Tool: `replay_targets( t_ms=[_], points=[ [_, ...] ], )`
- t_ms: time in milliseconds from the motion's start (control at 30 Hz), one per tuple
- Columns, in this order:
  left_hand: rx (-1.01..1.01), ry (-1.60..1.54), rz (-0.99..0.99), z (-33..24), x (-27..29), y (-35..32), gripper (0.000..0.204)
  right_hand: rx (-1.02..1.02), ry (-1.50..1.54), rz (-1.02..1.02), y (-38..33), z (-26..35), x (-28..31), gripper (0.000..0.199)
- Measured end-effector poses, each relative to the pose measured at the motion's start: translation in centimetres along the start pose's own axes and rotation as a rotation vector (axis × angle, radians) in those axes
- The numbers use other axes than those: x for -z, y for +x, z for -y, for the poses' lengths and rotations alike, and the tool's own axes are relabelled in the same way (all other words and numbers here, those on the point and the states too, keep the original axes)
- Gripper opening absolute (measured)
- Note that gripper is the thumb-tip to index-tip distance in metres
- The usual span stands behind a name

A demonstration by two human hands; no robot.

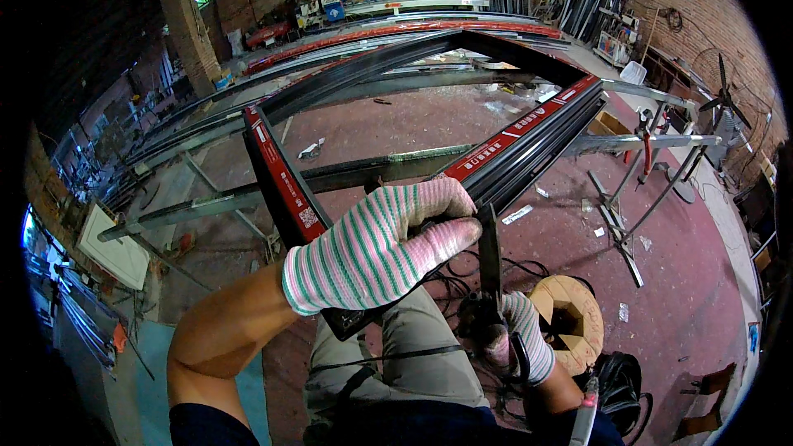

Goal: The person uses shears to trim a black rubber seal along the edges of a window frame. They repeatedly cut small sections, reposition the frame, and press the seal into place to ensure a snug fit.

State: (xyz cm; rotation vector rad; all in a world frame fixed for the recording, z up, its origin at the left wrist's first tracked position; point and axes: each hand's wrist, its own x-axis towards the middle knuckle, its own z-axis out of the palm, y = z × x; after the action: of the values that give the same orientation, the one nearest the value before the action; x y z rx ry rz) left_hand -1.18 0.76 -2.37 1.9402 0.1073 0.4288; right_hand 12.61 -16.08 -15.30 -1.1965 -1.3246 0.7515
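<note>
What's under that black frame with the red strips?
Metal rails, reddish floor and, nearest, trousered legs show; whatever the black frame's bars and left hand cover is hidden.

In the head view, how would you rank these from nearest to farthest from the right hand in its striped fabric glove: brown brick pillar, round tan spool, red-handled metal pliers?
1. Round tan spool: just right of the right hand.
2. Red-handled metal pliers: farther ahead, toward the right.
3. Brown brick pillar: far back, on the left.
</note>
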Motion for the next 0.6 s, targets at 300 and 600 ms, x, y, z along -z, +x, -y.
replay_targets(
  t_ms=[300,600],
  points=[
    [-0.021,0.047,0.038,-0.05,0.30,0.00,0.008,-0.019,0.076,-0.033,0.08,0.46,-0.71,0.062],
    [0.059,0.005,0.033,-0.30,0.32,-0.17,0.012,-0.022,0.118,-0.037,0.06,-0.15,-1.02,0.067]
  ],
)
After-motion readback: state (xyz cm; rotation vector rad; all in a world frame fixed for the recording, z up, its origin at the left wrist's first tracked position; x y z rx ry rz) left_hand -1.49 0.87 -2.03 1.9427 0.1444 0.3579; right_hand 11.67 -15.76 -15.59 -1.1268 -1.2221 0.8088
